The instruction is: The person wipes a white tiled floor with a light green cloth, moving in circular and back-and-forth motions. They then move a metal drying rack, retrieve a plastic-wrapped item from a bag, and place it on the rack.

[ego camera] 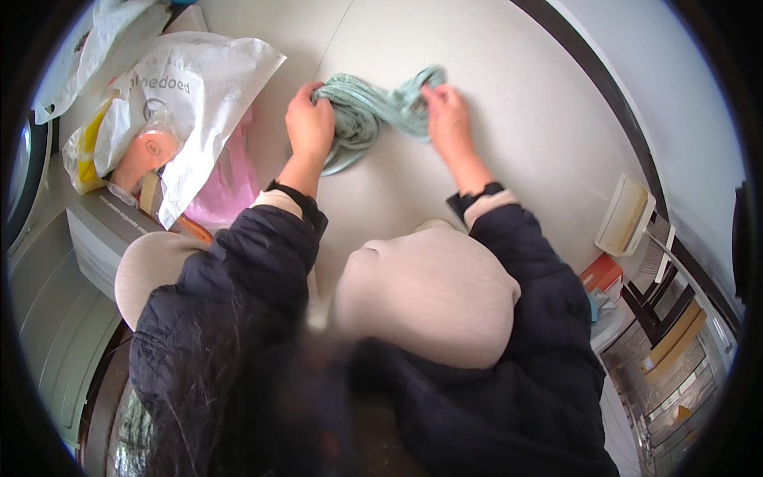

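A pale green cloth [372, 101], twisted in its middle, stretches between my two hands over the light floor [501, 71]. My left hand [311, 119] grips its bunched left part, where several loose folds hang in a loop. At the other end, my right hand [448, 122] pinches a crumpled part with thumb and fingers. Some darker marks show on the cloth near the right fingers; what they are I cannot tell. My bent knee [429, 286] in beige trousers is below the hands.
On the left, a white plastic bag [208, 77] with writing lies by a pink plastic bag [223, 179], an orange packet [146, 152], a brush [151, 192] and a grey box [101, 238]. A dustpan [623, 217] and broom [658, 244] stand near the wall on the right.
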`<state>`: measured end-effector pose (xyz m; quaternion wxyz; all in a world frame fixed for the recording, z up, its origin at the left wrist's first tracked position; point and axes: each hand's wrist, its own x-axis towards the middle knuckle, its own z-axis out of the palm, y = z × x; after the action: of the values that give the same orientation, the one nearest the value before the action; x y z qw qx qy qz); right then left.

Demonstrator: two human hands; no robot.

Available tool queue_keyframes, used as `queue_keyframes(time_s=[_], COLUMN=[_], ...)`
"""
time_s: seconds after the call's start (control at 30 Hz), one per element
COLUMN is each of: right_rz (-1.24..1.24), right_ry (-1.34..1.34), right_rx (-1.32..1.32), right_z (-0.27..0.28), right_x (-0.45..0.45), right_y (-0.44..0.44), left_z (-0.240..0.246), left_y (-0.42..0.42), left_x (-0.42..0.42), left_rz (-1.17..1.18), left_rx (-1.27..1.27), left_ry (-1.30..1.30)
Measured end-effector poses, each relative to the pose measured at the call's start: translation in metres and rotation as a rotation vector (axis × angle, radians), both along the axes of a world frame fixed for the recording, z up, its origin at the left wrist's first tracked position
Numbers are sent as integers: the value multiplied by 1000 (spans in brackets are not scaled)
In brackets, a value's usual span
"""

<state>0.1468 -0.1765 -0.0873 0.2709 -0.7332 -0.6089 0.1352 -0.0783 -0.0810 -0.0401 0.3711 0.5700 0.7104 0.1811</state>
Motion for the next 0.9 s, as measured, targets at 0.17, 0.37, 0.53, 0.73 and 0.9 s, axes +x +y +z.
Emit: queue_keyframes(time_s=[0.17,0.37,0.53,0.73,0.9], right_rz=[252,373,-107,147,624], right_ry=[338,179,68,623,365], right_rx=[-106,-360,-172,-384,-250], right_z=[11,24,27,9,11], right_x=[-79,-35,27,-75,-115], right_y=[-66,-90,-71,-85,-95], left_z=[1,3,15,12,7], left_y=[0,-23,-26,-33,-74], left_x=[4,9,16,-6,-38], left_rz=[76,-446,-542,-405,-950], left_rx=[-69,-89,233,-431,-596], left_ry=[-59,11,473,573,723])
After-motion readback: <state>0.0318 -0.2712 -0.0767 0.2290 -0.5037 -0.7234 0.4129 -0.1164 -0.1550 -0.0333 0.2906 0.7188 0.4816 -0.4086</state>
